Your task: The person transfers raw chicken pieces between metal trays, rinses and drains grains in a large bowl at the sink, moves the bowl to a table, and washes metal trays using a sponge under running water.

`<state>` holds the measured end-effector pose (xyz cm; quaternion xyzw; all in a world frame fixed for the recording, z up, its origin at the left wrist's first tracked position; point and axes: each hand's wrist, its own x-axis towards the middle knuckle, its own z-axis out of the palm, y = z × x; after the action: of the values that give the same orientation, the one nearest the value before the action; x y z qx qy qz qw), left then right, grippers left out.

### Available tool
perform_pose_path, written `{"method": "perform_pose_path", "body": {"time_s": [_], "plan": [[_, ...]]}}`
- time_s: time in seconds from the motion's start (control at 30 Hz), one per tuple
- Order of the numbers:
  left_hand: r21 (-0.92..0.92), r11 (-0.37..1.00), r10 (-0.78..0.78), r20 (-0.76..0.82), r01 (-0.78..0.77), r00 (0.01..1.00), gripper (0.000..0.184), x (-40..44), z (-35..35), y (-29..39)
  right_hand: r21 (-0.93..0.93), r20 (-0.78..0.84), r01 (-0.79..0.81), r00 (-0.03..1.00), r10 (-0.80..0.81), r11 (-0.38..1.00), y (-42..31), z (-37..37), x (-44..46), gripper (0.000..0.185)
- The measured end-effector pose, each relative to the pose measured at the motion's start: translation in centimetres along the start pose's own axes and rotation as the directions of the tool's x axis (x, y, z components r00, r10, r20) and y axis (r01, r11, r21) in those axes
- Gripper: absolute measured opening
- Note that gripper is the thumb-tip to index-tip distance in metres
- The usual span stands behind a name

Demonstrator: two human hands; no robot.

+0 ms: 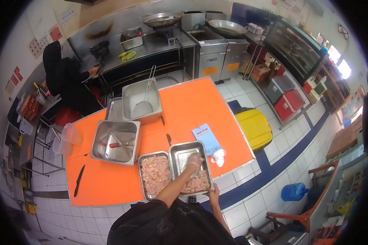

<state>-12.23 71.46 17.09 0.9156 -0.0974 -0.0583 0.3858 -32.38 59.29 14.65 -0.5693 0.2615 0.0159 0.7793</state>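
Observation:
My left hand (195,160), in a clear plastic glove, reaches into the right metal tray (207,158), above its bare metal part. Its fingers look curled, and what they hold is too small to make out. Chopped pale pink meat (197,184) lies in the near end of this tray. At the near right corner, my right hand (213,193) grips the rim. Just to the left, a second tray (140,166) is filled with similar meat (155,173). A blue and white packet (206,138) with crumpled clear plastic (218,157) lies to the right.
Deep metal containers (99,141) (160,102), one holding utensils and another a strainer (142,108), stand on the orange table (188,98). A knife (79,179) lies at left near plastic jugs (72,134). Another person (65,77) in black stands at the back-left counter. A yellow bin (254,128) is right.

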Motion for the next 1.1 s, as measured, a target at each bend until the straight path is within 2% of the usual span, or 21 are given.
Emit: {"method": "perform_pose_path", "body": {"time_s": [0.03, 0.1, 0.17, 0.23, 0.3, 0.33, 0.37, 0.4, 0.43, 0.47, 0.53, 0.57, 0.6, 0.67, 0.7, 0.77, 0.83, 0.87, 0.93, 1.03, 1.1], "plan": [[-0.005, 1.000, 0.002, -0.008, -0.002, 1.000, 0.017, -0.2, 0.7, -1.3, -0.005, 0.004, 0.006, 1.000, -0.006, 1.000, -0.4, 0.2, -0.1, 0.032], [-0.420, 0.897, -0.167, -0.032, 0.139, 0.985, 0.017, -1.3, -0.1, -1.9, 0.015, 0.010, -0.019, 1.000, 0.019, 1.000, -0.8, 0.2, -0.3, 0.032], [-0.485, 0.854, -0.275, -0.119, 0.186, 0.954, 0.015, -4.7, -6.1, 1.8, 0.033, 0.006, -0.036, 0.999, 0.036, 0.999, -0.5, 0.0, -0.2, 0.031], [-0.662, 0.746, -0.279, -0.220, 0.067, 0.935, 0.014, -7.5, -8.8, 0.9, -0.001, -0.006, -0.016, 1.000, 0.016, 1.000, 0.2, -0.3, 0.3, 0.042], [-0.813, 0.525, -0.184, -0.399, -0.253, 0.898, 0.017, -8.8, -9.3, -3.3, -0.108, -0.071, -0.008, 0.997, 0.000, 0.994, 2.5, -1.3, 1.3, 0.064], [-0.817, 0.541, -0.192, -0.350, -0.198, 0.917, 0.017, -10.5, -10.7, -5.0, -0.146, -0.105, 0.026, 0.994, -0.041, 0.989, 2.8, -1.2, 1.4, 0.060], [-0.655, 0.746, -0.184, -0.380, -0.123, 0.906, 0.016, -11.8, -12.4, -6.7, -0.230, -0.102, -0.104, 0.991, 0.082, 0.968, 0.1, -0.6, 0.4, 0.057], [-0.445, 0.895, -0.161, -0.398, -0.037, 0.903, 0.017, -13.4, -13.6, -8.0, -0.166, -0.103, -0.100, 0.991, 0.084, 0.981, -2.6, 0.6, -0.7, 0.051], [-0.203, 0.979, -0.114, -0.410, 0.031, 0.905, 0.019, -14.3, -13.7, -8.5, -0.088, -0.071, -0.072, 0.995, 0.066, 0.994, -1.1, 0.1, -0.3, 0.046], [-0.194, 0.979, -0.136, -0.361, 0.068, 0.923, 0.019, -15.3, -14.1, -7.1, -0.147, -0.061, 0.009, 0.998, -0.018, 0.989, -0.2, -0.3, 0.0, 0.040], [0.274, 0.942, -0.115, -0.287, 0.196, 0.951, 0.019, -15.7, -16.3, -1.7, -0.035, 0.010, -0.028, 1.000, 0.029, 0.999, -0.6, -0.3, -0.1, 0.040], [0.284, 0.940, -0.114, -0.268, 0.191, 0.957, 0.019, -15.2, -16.5, -0.2, -0.023, -0.004, -0.041, 0.999, 0.041, 0.999, -0.5, -0.2, -0.2, 0.040], [0.146, 0.944, -0.277, -0.138, 0.296, 0.951, 0.022, -14.8, -16.3, 1.2, -0.002, 0.012, -0.035, 0.999, 0.035, 0.999, -0.5, -0.2, -0.2, 0.039], [-0.004, 0.954, -0.299, 0.021, 0.299, 0.954, 0.031, -14.7, -13.5, 0.5, 0.014, 0.044, -0.015, 0.999, 0.014, 1.000, -1.0, -0.2, -0.3, 0.040], [-0.027, 0.983, -0.179, 0.035, 0.180, 0.983, 0.037, -14.4, -12.2, 1.4, 0.019, 0.043, -0.010, 0.999, 0.010, 1.000, -0.8, -0.2, 0.0, 0.040], [0.155, 0.988, -0.073, 0.295, 0.028, 0.953, 0.047, -13.2, -10.9, 5.5, 0.004, 0.016, -0.042, 0.999, 0.042, 0.999, -0.3, -0.3, -0.1, 0.042], [0.331, 0.924, 0.042, 0.403, -0.189, 0.914, 0.058, -12.6, -4.8, 2.2, 0.000, 0.026, -0.044, 0.999, 0.044, 0.999, -0.7, -0.3, -0.4, 0.043], [0.327, 0.924, 0.052, 0.407, -0.199, 0.912, 0.058, -12.1, -4.3, 3.2, -0.009, 0.038, -0.047, 0.998, 0.048, 0.999, -1.0, -0.4, -0.5, 0.045], [0.380, 0.925, -0.230, 0.498, 0.028, 0.836, 0.078, -10.8, -3.7, 5.8, -0.021, 0.021, -0.034, 0.999, 0.034, 0.999, -2.0, -0.2, -0.9, 0.045], [0.262, 0.965, -0.089, 0.407, -0.023, 0.909, 0.088, -10.8, -0.4, 2.6, -0.023, 0.037, -0.005, 0.999, 0.006, 1.000, -2.0, -0.4, -0.6, 0.047], [0.308, 0.943, -0.018, 0.423, -0.125, 0.906, 0.083, -10.1, 0.1, 3.1, -0.037, -0.003, -0.024, 1.000, 0.024, 0.999, -2.5, -0.2, -0.7, 0.046]]}}
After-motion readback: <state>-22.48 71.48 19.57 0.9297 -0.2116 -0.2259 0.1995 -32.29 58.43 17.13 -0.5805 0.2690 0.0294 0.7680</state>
